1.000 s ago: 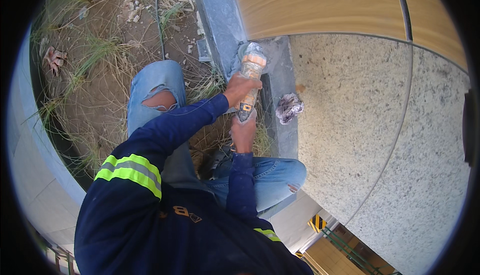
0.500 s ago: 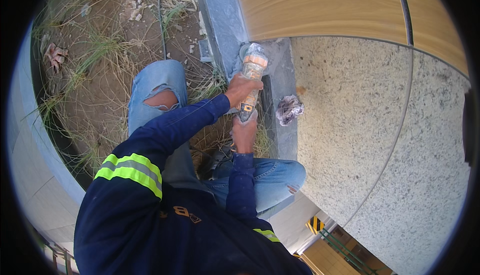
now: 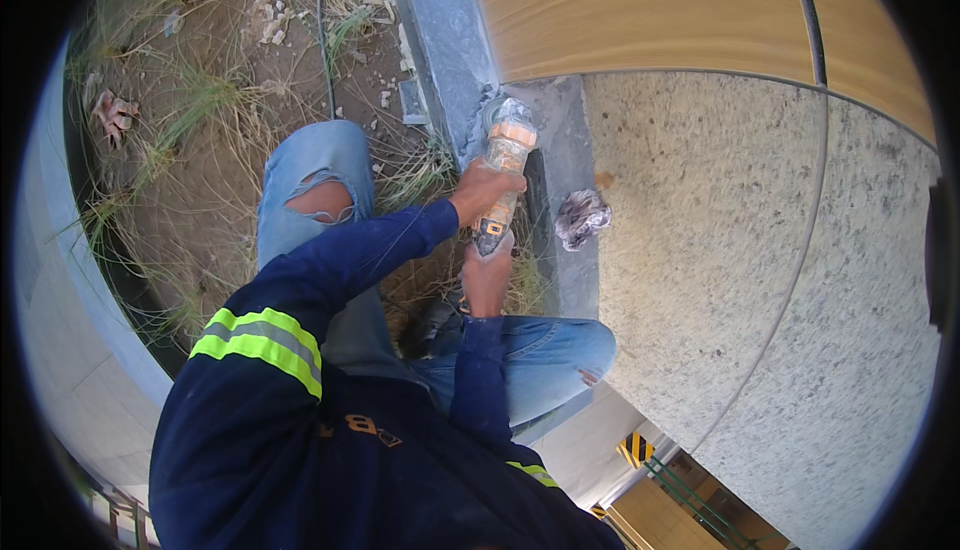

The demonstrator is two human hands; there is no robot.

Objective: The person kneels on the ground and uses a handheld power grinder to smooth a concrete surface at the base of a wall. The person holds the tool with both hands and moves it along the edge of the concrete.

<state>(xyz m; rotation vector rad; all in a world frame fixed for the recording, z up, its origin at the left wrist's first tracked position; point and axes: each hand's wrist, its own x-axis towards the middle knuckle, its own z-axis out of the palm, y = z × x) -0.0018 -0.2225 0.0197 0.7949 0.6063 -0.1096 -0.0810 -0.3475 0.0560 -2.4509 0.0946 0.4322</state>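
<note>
My left hand [image 3: 485, 193] is wrapped round the middle of a dusty orange and grey angle grinder [image 3: 510, 150]. Behind it, my right hand [image 3: 487, 275] grips the rear end of the same tool. The grinder's head points away from me, and its disc, mostly hidden under the head, is at the grey stone ledge [image 3: 425, 20] where two strips meet in a corner. Pale dust coats the tool and the stone around it. A crumpled purplish-white cloth [image 3: 581, 220] lies on the ledge to the right of my hands.
Dry soil with grass tufts [image 3: 215, 110] and stone chips fills the left side. A black cable [image 3: 326, 40] runs across it. A wood-patterned panel [image 3: 700, 15] rises at the far right, beside a speckled stone surface [image 3: 730, 250] crossed by a grey cable [image 3: 800, 270].
The grinder and both hands have shifted slightly toward me. Both hands keep their hold, and the cloth lies in the same place on the ledge.
</note>
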